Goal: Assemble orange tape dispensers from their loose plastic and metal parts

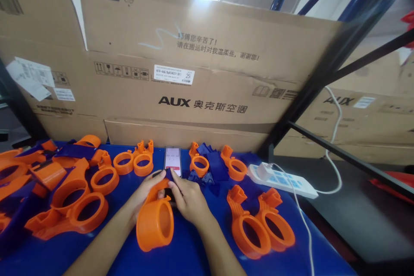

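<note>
Near the middle of the blue table, both my hands are closed on an orange plastic ring holder. Its wide ring hangs towards me, and its arm runs up between my fingers. My left hand grips the arm from the left. On the other side, my right hand pinches near the arm's upper end, where a small dark blue piece shows between the fingertips. Something dark lies under my right fingers, too hidden to name. Just beyond my hands lies a phone with its screen lit.
Orange ring holders and dark blue pieces are heaped on the left. Two more ring holders lie at right, near a white power strip with a cable. Flat blue pieces lie at the back, before a large cardboard box.
</note>
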The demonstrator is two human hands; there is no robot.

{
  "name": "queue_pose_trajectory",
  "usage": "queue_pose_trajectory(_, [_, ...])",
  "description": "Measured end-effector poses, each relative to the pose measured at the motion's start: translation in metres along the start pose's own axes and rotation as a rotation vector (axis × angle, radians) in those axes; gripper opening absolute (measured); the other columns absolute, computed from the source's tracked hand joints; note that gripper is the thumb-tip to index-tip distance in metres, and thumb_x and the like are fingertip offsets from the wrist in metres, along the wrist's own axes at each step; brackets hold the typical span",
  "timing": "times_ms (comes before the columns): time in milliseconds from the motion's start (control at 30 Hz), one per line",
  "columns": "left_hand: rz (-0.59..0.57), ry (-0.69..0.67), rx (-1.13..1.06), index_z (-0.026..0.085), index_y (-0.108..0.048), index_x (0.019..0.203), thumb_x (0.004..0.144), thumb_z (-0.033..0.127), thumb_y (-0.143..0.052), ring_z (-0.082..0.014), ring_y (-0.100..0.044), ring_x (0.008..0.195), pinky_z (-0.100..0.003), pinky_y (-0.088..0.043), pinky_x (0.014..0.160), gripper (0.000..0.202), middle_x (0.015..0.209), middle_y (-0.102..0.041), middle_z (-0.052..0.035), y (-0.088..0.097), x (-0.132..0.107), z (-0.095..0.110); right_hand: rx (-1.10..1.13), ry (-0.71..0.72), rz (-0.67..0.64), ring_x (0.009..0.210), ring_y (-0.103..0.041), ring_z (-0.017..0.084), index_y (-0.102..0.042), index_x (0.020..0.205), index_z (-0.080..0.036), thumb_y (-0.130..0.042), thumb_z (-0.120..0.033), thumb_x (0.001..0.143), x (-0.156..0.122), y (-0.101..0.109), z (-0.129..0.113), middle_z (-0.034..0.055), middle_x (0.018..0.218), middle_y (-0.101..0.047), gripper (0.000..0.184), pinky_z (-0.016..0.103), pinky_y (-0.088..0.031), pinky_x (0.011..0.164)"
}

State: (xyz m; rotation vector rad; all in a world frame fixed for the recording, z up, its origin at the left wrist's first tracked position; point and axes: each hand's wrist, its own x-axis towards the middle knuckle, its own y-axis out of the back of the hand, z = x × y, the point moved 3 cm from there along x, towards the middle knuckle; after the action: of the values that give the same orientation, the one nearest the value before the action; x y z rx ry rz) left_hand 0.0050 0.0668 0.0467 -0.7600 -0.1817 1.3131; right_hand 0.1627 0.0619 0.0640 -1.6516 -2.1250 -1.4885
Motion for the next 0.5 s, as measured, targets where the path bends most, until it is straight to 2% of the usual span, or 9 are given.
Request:
queue_pose_trajectory(133, [-0.031, 0.044, 0.029, 0.017, -0.066, 0.082, 0.081, 0.051, -0.079, -0.0097, -0.051, 0.034, -0.018, -0.042, 0.037, 0.036, 0.046, -0.059, 0.003, 0.0002, 0.0002, -0.0013, -0.047, 0.027, 0.006, 0.076, -0.073, 0.024, -0.051, 0.15, -0.015, -0.039, -0.034, 0.108, -0.0008, -0.0023, -0.002, 0.0128, 0.091, -0.076, 0.048, 0.035, -0.059, 0.071])
queue_pose_trajectory(333, [-0.036, 0.11, -0.006, 0.018, -0.065, 0.079, 0.08, 0.05, -0.08, -0.0097, -0.05, 0.033, -0.019, -0.042, 0.037, 0.036, 0.048, -0.061, 0.0019, 0.0036, -0.0002, -0.0019, -0.046, 0.039, 0.006, 0.073, -0.072, 0.023, -0.052, 0.15, -0.015, -0.036, -0.032, 0.108, -0.001, -0.0025, -0.0052, 0.0118, 0.087, -0.075, 0.048, 0.034, -0.059, 0.07])
queue_pose_trajectory(500, [-0.034, 0.082, 0.009, 0.017, -0.066, 0.08, 0.081, 0.05, -0.079, -0.009, -0.048, 0.033, -0.018, -0.039, 0.036, 0.036, 0.046, -0.058, 0.0026, 0.0034, -0.0033, -0.0023, 0.006, 0.003, 0.014, 0.072, -0.073, 0.023, -0.057, 0.146, -0.018, -0.039, -0.032, 0.107, -0.0021, -0.0029, -0.0044, 0.0107, 0.087, -0.076, 0.045, 0.033, -0.058, 0.068])
